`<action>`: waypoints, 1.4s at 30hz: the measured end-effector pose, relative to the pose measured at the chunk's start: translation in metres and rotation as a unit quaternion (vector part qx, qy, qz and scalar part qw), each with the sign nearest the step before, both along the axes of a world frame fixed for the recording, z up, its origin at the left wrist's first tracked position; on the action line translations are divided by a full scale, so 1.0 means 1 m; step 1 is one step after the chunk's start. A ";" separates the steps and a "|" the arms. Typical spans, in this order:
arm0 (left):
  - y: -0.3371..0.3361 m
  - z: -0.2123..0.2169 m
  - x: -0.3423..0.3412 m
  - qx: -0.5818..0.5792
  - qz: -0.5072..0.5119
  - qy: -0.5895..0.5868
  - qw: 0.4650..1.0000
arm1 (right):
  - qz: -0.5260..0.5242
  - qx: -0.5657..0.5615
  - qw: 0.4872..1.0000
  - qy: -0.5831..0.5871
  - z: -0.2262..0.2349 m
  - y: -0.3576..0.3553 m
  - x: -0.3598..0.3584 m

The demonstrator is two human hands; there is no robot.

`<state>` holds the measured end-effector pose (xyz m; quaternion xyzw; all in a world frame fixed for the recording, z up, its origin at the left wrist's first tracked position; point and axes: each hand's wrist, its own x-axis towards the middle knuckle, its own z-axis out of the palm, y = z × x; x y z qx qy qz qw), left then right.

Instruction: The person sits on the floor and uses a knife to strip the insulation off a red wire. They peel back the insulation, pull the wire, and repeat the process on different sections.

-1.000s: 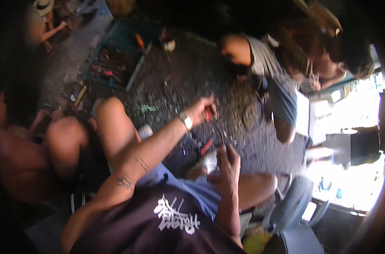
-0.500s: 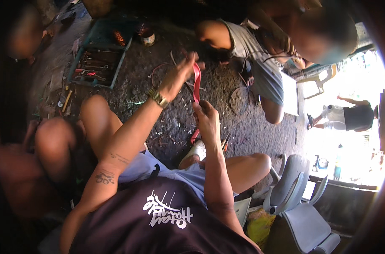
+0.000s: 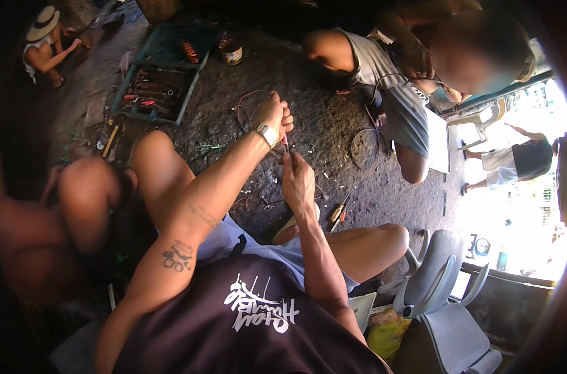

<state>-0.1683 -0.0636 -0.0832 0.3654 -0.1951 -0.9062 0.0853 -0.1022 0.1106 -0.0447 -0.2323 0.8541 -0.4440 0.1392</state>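
Observation:
My left hand [image 3: 275, 119], a watch on its wrist, is closed in a fist above the dark dirt floor. A short bit of a red strip [image 3: 285, 139] shows just below it; the rest of the strip is hidden. Close underneath, my right hand [image 3: 298, 181] pinches something thin and dark at its fingertips, too small to make out, right at the strip's lower end. A thin reddish wire [image 3: 241, 103] curves on the ground beside my left hand. By my right forearm lie screwdrivers [image 3: 339, 212].
A teal toolbox [image 3: 182, 112] with several wrenches stands open at far left, beside a paint can [image 3: 232, 55]. A hammer [image 3: 111, 138] lies nearby. Another person [image 3: 389, 112] sits at far right, holding a cable. A grey chair [image 3: 455, 327] stands at near right.
My left hand has curled from outstretched into a fist and come down toward my right hand. The long red strip between them is now mostly out of sight.

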 end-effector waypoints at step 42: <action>0.071 -0.181 0.039 0.167 -0.043 -0.037 0.984 | 0.111 0.095 0.962 -0.229 0.000 0.152 0.066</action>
